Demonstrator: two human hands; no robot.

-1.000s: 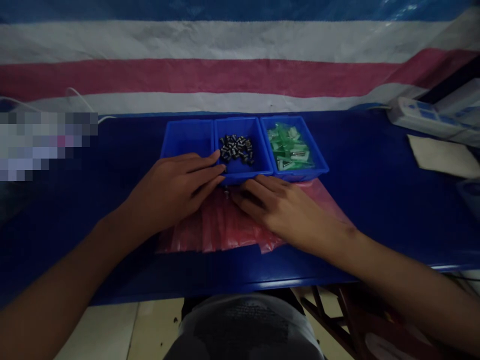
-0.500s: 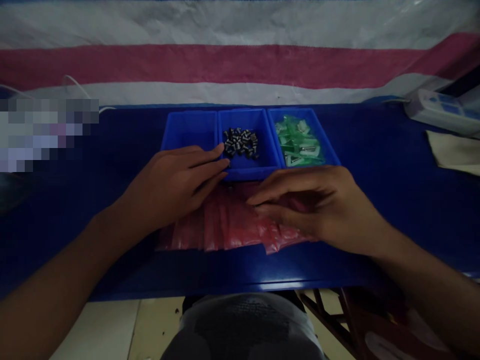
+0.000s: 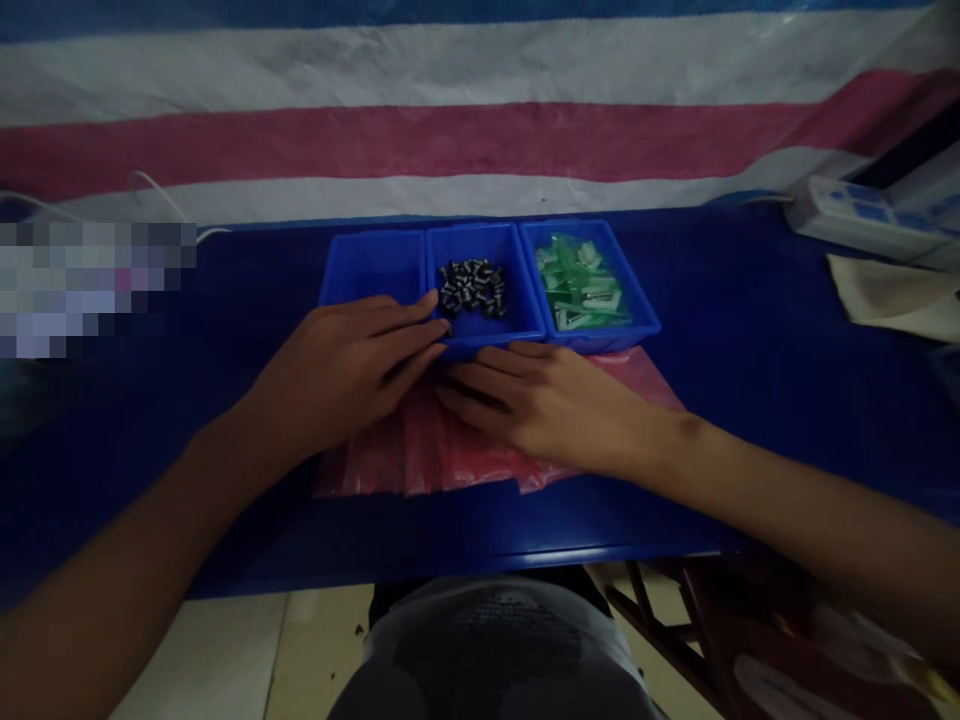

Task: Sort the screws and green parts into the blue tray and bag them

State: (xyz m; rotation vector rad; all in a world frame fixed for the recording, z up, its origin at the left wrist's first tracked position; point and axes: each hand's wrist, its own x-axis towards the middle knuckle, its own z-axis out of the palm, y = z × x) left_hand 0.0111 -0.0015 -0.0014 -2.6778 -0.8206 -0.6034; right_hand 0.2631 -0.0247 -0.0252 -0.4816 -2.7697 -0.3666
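Three blue bins stand side by side. Dark screws lie in the middle bin, and green plastic packets lie in the right one. Red plastic bags are spread in front of the bins. My left hand is at the front of the left bin, its fingertips at the middle bin's near left corner, a small dark piece by them. My right hand lies over the red bags, fingers slightly apart and bent, close to the left fingertips; nothing shows in it.
The blue table has its front edge near my lap. A white power strip and a beige cloth or paper piece are at the right. White cables and a blurred-out area are at the left. A dark stool is below right.
My right hand has moved left, toward my left fingertips, and its pinched fingers have spread a little. The left hand stays at the bins. The view has shifted slightly.
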